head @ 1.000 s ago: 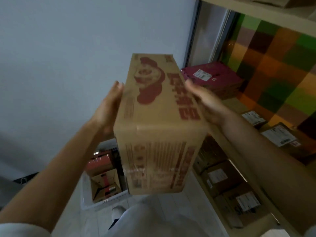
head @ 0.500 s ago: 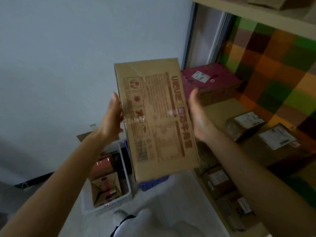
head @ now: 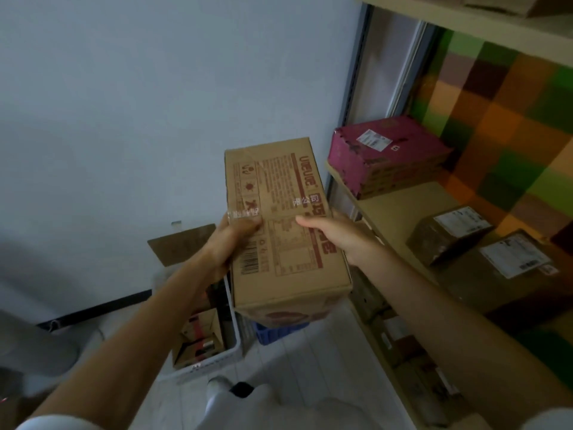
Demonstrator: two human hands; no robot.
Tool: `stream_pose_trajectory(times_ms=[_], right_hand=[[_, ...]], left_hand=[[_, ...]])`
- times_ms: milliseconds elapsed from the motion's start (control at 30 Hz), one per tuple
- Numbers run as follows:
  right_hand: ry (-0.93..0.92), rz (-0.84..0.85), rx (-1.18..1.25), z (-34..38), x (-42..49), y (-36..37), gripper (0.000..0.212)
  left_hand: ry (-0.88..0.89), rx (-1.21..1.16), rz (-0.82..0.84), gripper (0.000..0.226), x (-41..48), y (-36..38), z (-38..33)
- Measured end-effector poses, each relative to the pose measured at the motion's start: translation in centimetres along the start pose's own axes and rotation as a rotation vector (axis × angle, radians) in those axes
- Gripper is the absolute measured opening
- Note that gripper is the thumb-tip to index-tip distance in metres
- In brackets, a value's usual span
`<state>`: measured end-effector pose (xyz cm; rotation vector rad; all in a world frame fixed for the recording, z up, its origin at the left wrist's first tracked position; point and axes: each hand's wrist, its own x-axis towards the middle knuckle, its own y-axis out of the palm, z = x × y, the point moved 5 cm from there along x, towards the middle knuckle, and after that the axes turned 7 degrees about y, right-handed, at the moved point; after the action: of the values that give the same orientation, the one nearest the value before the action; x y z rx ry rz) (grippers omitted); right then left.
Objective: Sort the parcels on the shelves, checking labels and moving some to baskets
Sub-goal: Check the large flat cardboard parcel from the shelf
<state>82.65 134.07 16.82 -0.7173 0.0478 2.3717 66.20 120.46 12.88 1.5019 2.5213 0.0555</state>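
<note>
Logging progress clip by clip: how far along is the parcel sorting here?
Done: the white basket on the floor holds a few boxes. In hand: left hand and right hand grip a brown carton, printed face up, for checking. Left: the pink box and two labelled parcels sit on the shelf.

My left sleeve (head: 55,425) and right sleeve (head: 548,422): white, short | forearms bare down to left hand (head: 231,246) and right hand (head: 335,234) | trousers (head: 269,411): pale | shoe (head: 217,387): white toe, dark patch beside it
</note>
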Motion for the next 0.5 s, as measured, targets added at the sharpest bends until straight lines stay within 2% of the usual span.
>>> stream_pose_trajectory(times_ms=[100, 200, 267, 400, 500], right_hand=[[0.065, -0.03, 0.046, -0.8, 0.4, 0.1, 0.012], [0.072, -0.029, 0.064, -0.9, 0.8, -0.8, 0.011], [0.045, -0.032, 0.049, -0.4, 0.8, -1.2, 0.008], [0.014, -0.092, 0.043, -0.4, 1.1, -1.4, 0.024], [0.04, -0.096, 0.059, -1.0, 0.6, -1.2, 0.027]], left_hand=[[-0.068, 0.004, -0.044, 0.06, 0.2, 0.6, 1.8], [-0.068, 0.019, -0.061, 0.043, 0.8, 0.7, 1.3], [-0.063, 0.016, -0.054, 0.042, 1.3, 0.7, 0.8], [-0.024, 0.079, -0.049, 0.043, 1.7, 0.8, 0.4], [-0.014, 0.072, -0.076, 0.041, 1.6, 1.1, 0.3]])
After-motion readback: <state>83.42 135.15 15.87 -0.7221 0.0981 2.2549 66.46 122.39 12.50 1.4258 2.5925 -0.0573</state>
